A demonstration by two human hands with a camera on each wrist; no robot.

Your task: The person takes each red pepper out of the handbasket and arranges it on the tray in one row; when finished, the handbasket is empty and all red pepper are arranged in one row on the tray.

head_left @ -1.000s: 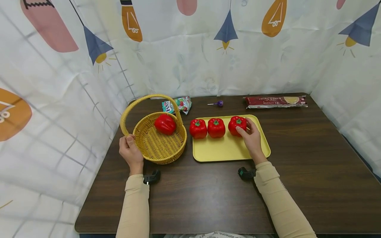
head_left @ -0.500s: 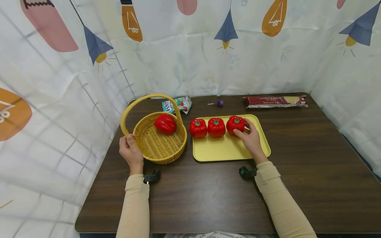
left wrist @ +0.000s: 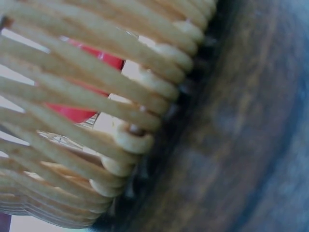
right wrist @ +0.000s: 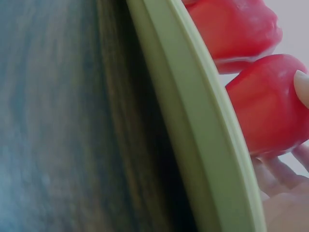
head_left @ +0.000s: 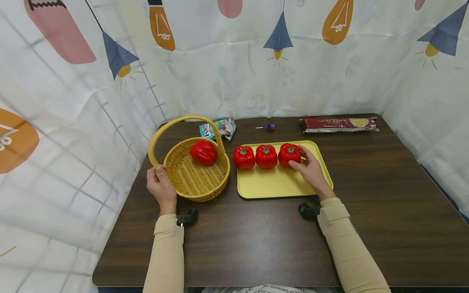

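Observation:
At the left, my left hand (head_left: 161, 190) grips the yellow wicker basket (head_left: 198, 189) where its handle meets the rim. One red bell pepper (head_left: 203, 153) lies on its side inside; red shows through the weave (left wrist: 96, 101) in the left wrist view. On the yellow tray (head_left: 275, 187), three red bell peppers stand in a row, stems up. My right hand (head_left: 311, 171) holds the rightmost pepper (head_left: 289, 154), thumb at its front and fingers on its right side. In the right wrist view the thumb touches that pepper (right wrist: 270, 106), with fingers partly hidden behind it.
Behind the basket lies a shiny candy bag (head_left: 224, 127). A purple lollipop (head_left: 270, 127) and a long red snack packet (head_left: 338, 125) lie along the table's back edge. A printed curtain (head_left: 227, 73) hangs behind and beside the dark wooden table (head_left: 249, 248).
The rightmost pepper has slid left, close beside the middle one, with my right hand on it. My right wrist has since shifted slightly right. My left hand and the basket stay still.

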